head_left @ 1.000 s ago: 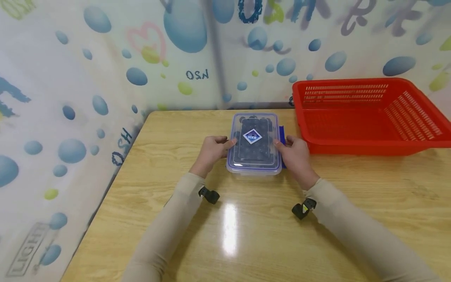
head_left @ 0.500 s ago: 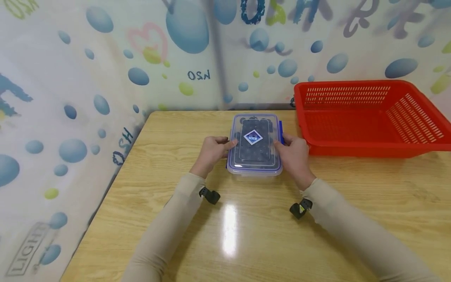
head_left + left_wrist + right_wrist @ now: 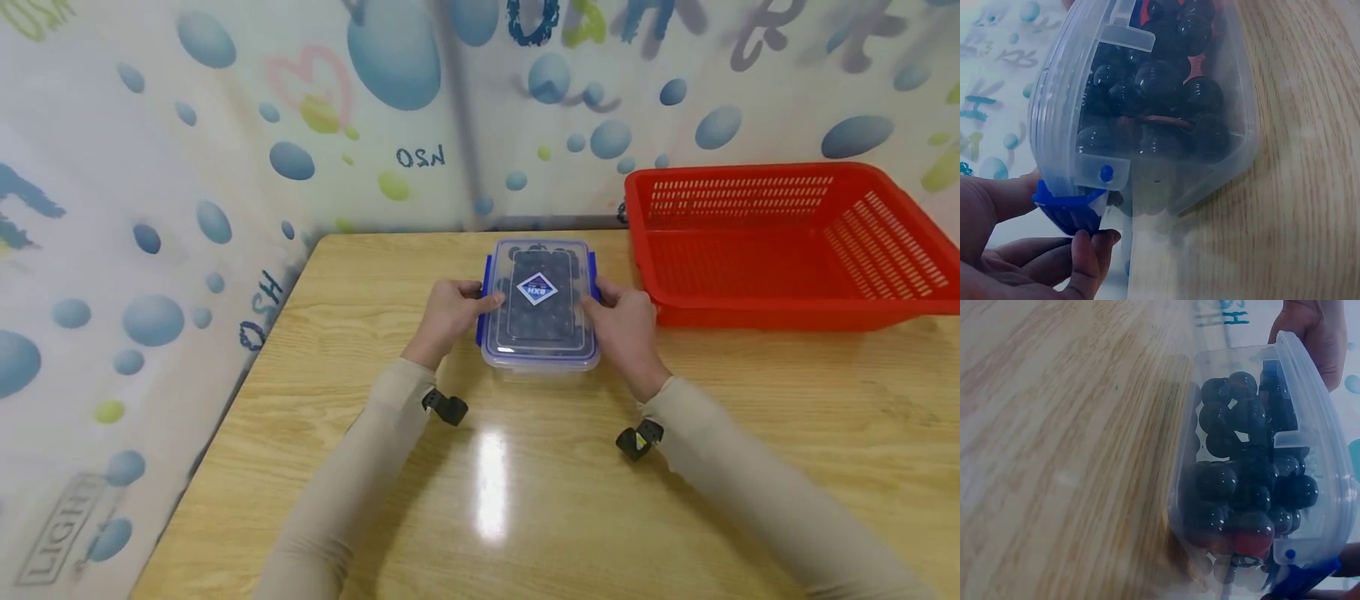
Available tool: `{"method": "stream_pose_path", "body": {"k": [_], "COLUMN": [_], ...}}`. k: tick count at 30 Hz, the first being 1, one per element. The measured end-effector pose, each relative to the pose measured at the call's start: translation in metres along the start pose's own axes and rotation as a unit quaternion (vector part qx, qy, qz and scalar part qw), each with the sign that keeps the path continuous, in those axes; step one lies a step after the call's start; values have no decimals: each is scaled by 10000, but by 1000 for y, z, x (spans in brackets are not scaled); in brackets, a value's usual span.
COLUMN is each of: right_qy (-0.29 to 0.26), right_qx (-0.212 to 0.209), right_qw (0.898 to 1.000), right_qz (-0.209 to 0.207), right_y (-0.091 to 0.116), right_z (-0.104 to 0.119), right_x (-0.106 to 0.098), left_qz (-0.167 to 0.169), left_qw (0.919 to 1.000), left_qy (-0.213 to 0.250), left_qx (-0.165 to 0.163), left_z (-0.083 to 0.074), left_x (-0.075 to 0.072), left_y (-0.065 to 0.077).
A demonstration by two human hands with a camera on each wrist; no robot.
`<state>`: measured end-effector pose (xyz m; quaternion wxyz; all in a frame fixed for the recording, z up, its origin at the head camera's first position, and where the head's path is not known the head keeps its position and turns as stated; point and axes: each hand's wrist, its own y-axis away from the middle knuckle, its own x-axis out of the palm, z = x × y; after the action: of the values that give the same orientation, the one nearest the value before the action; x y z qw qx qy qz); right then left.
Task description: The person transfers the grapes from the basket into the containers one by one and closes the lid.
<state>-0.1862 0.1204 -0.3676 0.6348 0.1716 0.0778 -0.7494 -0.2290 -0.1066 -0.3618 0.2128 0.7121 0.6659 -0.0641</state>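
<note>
A clear plastic food container (image 3: 546, 312), lidded and with a diamond label on top, stands on the table. Dark, glossy round fruit (image 3: 1159, 81) fills much of it. On its left side my left hand (image 3: 447, 312) has the thumb on the lid's edge and the fingers at the blue latch (image 3: 1071, 209), which sticks out from the wall. My right hand (image 3: 628, 329) grips the opposite edge, thumb on the lid, beside the other blue latch (image 3: 1304, 578). The right fingertips are mostly hidden under the rim.
A red slotted plastic basket (image 3: 757, 317) stands to the right, close to my right hand. The wooden table (image 3: 390, 275) meets a patterned wall (image 3: 360, 192) behind the container and along the left.
The left latch now juts out further beside my left hand. The right latch, which flared outward a second ago, shows narrower against the container. The container has stayed in place.
</note>
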Motion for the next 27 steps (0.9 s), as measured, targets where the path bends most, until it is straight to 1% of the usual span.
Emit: {"method": "stream_pose_path", "body": {"k": [5,9,12,16,19,21,23,24,25,26,27], "right_qy": [11,27,56,123,187,280,680,977,1329,1712,2111], "right_qx": [82,210,261,145,136,143,-1,-92,-232,-440,-639], "right_qw": [9999,9996,9995,9997,9996,9992,9972,9942,9896,9827,9737], "right_qz": [120,167,169,119,153,234,324,437,504,544,566], "right_y": [-1,-2,-2,-2,-3,-4,-5,-5,-5,-5,-3], "right_z": [0,0,0,2,5,5,6,6,7,8,10], "right_x": [0,-3,-5,-5,-5,-4,-3,-3,-2,-2,-2], "left_qz": [-167,-240,-337,-516,-558,-517,-380,-322,-268,-234,-221], "left_qw": [9997,9991,9976,9932,9908,9900,9882,9858,9825,9781,9723], "left_qy": [-184,-356,-587,-995,-1171,-1242,-1385,-1541,-1730,-1957,-2210], "left_qx": [-36,6,137,321,378,434,531,588,638,675,727], "left_z": [0,-2,-7,-13,-16,-16,-15,-15,-15,-15,-15], "left_x": [3,8,11,14,13,13,12,11,11,10,9], "left_y": [0,3,5,8,9,9,10,10,11,12,13]}}
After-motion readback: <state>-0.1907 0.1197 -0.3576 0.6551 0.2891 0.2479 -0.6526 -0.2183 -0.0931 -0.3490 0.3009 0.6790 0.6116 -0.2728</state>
